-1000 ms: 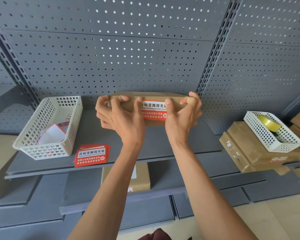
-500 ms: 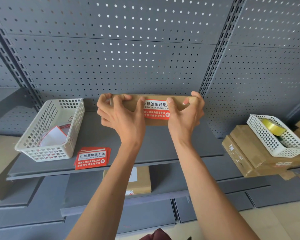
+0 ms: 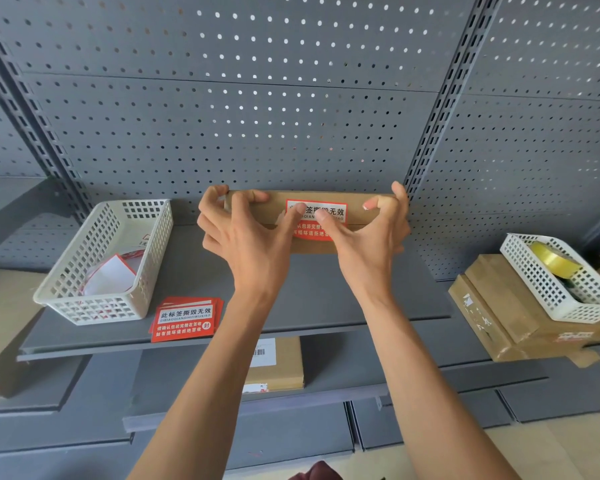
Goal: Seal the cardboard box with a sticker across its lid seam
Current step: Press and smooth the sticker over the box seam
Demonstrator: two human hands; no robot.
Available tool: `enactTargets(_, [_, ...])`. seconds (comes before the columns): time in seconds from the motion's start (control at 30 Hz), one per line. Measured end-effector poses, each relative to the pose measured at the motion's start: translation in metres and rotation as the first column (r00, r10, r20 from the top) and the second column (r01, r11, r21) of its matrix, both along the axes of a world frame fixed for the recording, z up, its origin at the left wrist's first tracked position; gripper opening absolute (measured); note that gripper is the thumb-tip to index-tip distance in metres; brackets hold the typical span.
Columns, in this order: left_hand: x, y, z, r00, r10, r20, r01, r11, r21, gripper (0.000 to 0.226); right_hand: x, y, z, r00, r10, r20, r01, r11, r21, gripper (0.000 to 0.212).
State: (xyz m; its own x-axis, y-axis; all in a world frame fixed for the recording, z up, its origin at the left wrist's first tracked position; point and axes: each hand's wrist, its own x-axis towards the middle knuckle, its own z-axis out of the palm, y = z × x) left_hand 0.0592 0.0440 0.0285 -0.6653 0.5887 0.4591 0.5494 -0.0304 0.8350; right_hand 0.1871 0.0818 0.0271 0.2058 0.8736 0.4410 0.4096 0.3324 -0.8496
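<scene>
While the cardboard box (image 3: 281, 216) stands on the grey shelf (image 3: 326, 299), both hands grip it.
Thumbs have slid inward onto the red sticker (image 3: 329, 211), apparently pressing; left hand (image 3: 246, 237), right hand (image 3: 371, 237).

Both hands hold a flat cardboard box (image 3: 278, 206) above the grey shelf (image 3: 326, 292), in front of the perforated back panel (image 3: 257, 116). The left hand (image 3: 246, 237) curls round the box's left end and the right hand (image 3: 368, 237) round its right end, while both thumbs press on the red sticker (image 3: 336, 211) that lies across the lid seam. On the shelf to the left stand a white basket (image 3: 94, 299) and a pile of red stickers (image 3: 184, 318); far right, another white basket (image 3: 555, 299) with a yellow tape roll (image 3: 551, 259) sits on stacked cartons (image 3: 492, 306).
</scene>
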Motion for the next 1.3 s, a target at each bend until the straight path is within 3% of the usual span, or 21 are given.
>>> enactTargets(0.33, [-0.006,0.002,-0.002,0.996,-0.055,-0.074,0.053,0.998,-0.029,0.053,0.015,0.010,-0.001,0.998,0.053,0.029,-0.054,0.998,0.035,0.059])
enactTargets(0.87, [-0.014,-0.001,0.001,0.982,-0.121,-0.143,0.115,0.992,-0.049,0.039,0.032,0.022,-0.006,0.993,0.113,0.032,-0.114,0.993,0.035,0.040])
enactTargets(1.0, [-0.013,-0.001,0.000,0.984,-0.108,-0.143,0.103,0.994,-0.044,0.047,0.033,0.022,-0.006,0.990,0.136,0.043,-0.138,0.989,0.045,0.036])
enactTargets(1.17, [-0.006,0.000,0.002,0.984,-0.084,-0.159,0.074,0.995,-0.065,0.076,0.019,0.013,-0.003,0.991,0.119,0.063,-0.122,0.992,0.045,0.067])
enactTargets(1.3, [-0.008,0.002,0.000,0.980,-0.084,-0.181,0.073,0.995,-0.070,0.075,0.020,0.014,-0.004,0.988,0.110,0.112,-0.116,0.992,0.045,0.073])
